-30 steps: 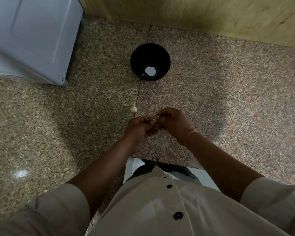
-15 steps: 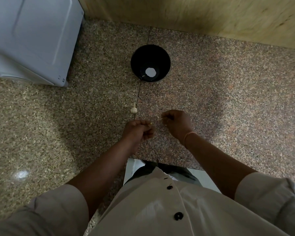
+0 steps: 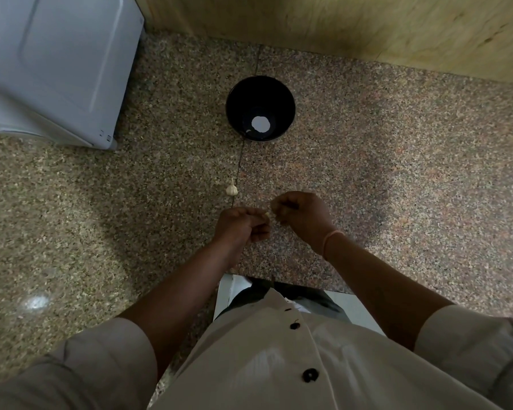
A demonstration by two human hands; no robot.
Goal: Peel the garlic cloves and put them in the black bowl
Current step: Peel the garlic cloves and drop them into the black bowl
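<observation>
Left hand (image 3: 243,227) pinches pale garlic clove (image 3: 267,215); right hand (image 3: 304,217) curled, contents unclear. Round black bowl (image 3: 249,96), speckled granite bench (image 3: 397,173).

No readable text, label or number anywhere.

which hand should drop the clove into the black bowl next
Left. The left hand pinches the clove, and the black bowl lies straight ahead; the right hand seems to hold only skin.

— Surface?
— Speckled stone worktop (image 3: 397,173) before me; one seam (image 3: 240,161) runs away from me.
— Behind it?
— Plywood wall panel (image 3: 338,25). Pale grey appliance (image 3: 57,63) far left. Lamp glare (image 3: 36,301) near left.
</observation>
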